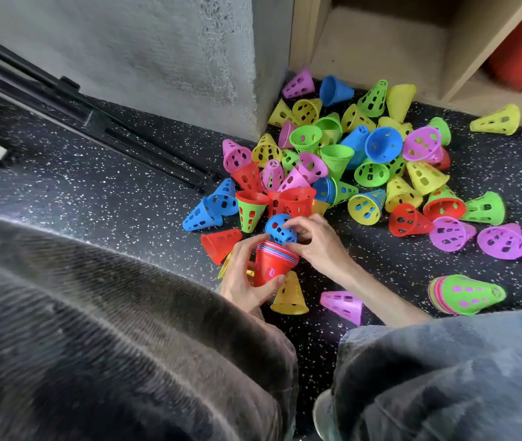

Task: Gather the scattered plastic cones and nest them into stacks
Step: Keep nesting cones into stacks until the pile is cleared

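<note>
A: We're looking straight down here, and the left hand point(247, 275) is wrapped around a nested stack point(272, 265), red cone on the outside, wide rims pointing up and away from us.

B: And we see the right hand point(316, 243) at the top of that stack, fingers curled on a blue cone point(280, 229). It sits at the mouth of the stack, tilted, open end facing the camera. We can't tell whether it's fully seated.

A: Beyond the hands we've got the big pile point(348, 160): green, yellow, pink, blue and red cones lying every which way on the speckled floor point(126, 173), pushed up against the grey wall point(157, 52) and the wooden shelf point(380, 43).

B: Just under the left hand we spot a yellow cone point(291, 297) lying on the floor, touching the stack. Near it, a pink cone point(342, 302) on its side.

A: Off to the right, well apart from the hands, we have a second stack point(466, 294) lying on its side, green cone outermost, pink showing through its holes.

B: A red cone point(219, 243) lies left of the left hand, and a lone yellow one point(496, 120) rests by the shelf's foot.

A: Our knees fill the bottom, grey trousers point(94, 329) either side.
</note>
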